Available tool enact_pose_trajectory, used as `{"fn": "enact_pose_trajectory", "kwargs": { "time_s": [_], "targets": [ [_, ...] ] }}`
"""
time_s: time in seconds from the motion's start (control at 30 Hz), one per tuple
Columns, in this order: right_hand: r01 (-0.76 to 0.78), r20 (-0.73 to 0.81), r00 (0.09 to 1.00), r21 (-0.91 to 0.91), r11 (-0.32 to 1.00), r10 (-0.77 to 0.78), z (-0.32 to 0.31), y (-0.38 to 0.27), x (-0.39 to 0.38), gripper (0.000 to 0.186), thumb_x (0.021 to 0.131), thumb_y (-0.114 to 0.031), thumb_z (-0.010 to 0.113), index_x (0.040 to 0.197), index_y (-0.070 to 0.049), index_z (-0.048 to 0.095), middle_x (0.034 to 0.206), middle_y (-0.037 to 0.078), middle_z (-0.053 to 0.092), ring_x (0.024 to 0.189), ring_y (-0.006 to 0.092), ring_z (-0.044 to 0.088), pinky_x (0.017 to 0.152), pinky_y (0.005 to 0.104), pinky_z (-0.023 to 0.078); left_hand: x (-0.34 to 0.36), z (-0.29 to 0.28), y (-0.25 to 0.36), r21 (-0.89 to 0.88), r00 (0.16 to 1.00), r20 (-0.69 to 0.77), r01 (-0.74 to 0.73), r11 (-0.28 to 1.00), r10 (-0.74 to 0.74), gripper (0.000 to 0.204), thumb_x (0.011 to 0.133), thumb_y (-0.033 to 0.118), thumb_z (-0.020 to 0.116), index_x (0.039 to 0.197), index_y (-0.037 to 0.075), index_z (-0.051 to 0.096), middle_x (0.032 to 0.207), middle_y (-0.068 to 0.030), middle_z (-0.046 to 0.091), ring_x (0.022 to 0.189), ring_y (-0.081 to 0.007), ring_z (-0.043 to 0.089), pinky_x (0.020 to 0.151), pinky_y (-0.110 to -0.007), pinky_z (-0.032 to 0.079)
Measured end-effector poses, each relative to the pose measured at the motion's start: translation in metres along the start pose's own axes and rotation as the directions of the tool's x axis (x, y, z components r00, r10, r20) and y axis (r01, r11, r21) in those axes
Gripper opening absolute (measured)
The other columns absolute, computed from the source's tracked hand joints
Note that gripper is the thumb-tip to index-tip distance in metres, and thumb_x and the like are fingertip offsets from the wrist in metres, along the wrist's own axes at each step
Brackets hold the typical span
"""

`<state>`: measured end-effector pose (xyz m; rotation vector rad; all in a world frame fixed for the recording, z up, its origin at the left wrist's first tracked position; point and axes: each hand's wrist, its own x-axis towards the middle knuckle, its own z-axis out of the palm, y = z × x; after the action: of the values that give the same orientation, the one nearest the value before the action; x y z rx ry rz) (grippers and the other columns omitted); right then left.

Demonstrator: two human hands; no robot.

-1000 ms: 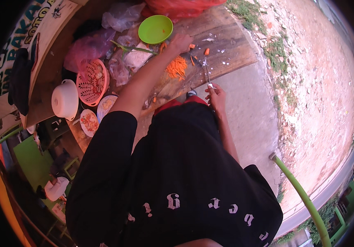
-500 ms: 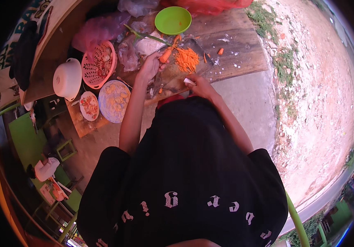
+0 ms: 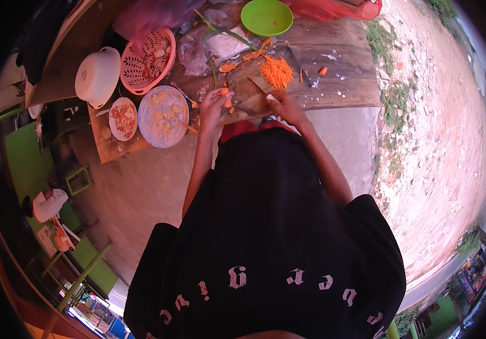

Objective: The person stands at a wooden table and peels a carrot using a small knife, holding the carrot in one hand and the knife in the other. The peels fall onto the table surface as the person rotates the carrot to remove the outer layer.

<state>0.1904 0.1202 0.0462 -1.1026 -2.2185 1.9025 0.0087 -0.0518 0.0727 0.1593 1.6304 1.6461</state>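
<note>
Poking from the left hand (image 3: 212,108) clamped around it, a carrot (image 3: 227,101) is showing near the edge of the wooden table (image 3: 347,87). The right hand (image 3: 287,107) is gripping a knife (image 3: 258,86) by its handle (image 3: 271,98). Beyond are lying carrot shreds (image 3: 277,72) and a green bowl (image 3: 265,17).

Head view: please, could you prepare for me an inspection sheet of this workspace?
Surface: wooden table, scattered with white and orange scraps.
Job's things: carrot piece; white-handled knife; shredded carrot.
Clutter: green bowl, pink basket, pale pot, plastic bags.
Hands: left hand holds the carrot piece; right hand holds the knife.
Cables: nothing seen.
Surroundings: stony ground at right; another person at far left.
</note>
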Motion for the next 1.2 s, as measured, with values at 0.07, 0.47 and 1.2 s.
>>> {"fn": "enact_pose_trajectory", "kwargs": {
  "time_s": [0.07, 0.47, 1.2],
  "targets": [
    [-0.001, -0.131, 0.991, -0.084, 0.996, -0.01, -0.003, 0.009, 0.007, 0.037, 0.099, -0.027, 0.061, 0.125, -0.001, 0.061, 0.081, 0.01, 0.067, 0.057, 0.0144, 0.061, 0.049, 0.0309, 0.048, 0.016, 0.007, -0.011, 0.106, 0.987, 0.014, -0.161, 0.981, 0.16, 0.033, 0.092, 0.011, 0.07, 0.12, -0.004, 0.06, 0.106, -0.0129, 0.072, 0.095, -0.019, 0.07, 0.088, -0.029, 0.053],
    [-0.021, -0.126, 0.992, -0.049, 0.999, 0.015, -0.007, -0.018, -0.019, 0.032, 0.094, -0.023, 0.063, 0.115, 0.0, 0.067, 0.081, 0.018, 0.07, 0.062, 0.0225, 0.067, 0.06, 0.0378, 0.052, 0.05, 0.026, -0.049, 0.404, 0.944, 0.044, -0.316, 0.858, 0.327, 0.033, 0.085, 0.018, 0.077, 0.112, 0.003, 0.069, 0.099, -0.0062, 0.062, 0.079, -0.0146, 0.061, 0.073, -0.028, 0.05],
    [0.149, -0.003, 0.966, 0.824, 0.546, -0.259, -0.034, -0.22, -0.079, 0.044, 0.107, -0.035, 0.045, 0.128, 0.001, 0.058, 0.068, 0.004, 0.053, 0.049, 0.0107, 0.048, 0.045, 0.0251, 0.037, -0.012, 0.092, 0.183, -0.357, 0.839, 0.484, -0.069, 0.931, 0.248, 0.047, 0.101, 0.027, 0.056, 0.141, 0.003, 0.045, 0.103, -0.0061, 0.057, 0.071, -0.0117, 0.053, 0.066, -0.025, 0.045]
  ]
}}
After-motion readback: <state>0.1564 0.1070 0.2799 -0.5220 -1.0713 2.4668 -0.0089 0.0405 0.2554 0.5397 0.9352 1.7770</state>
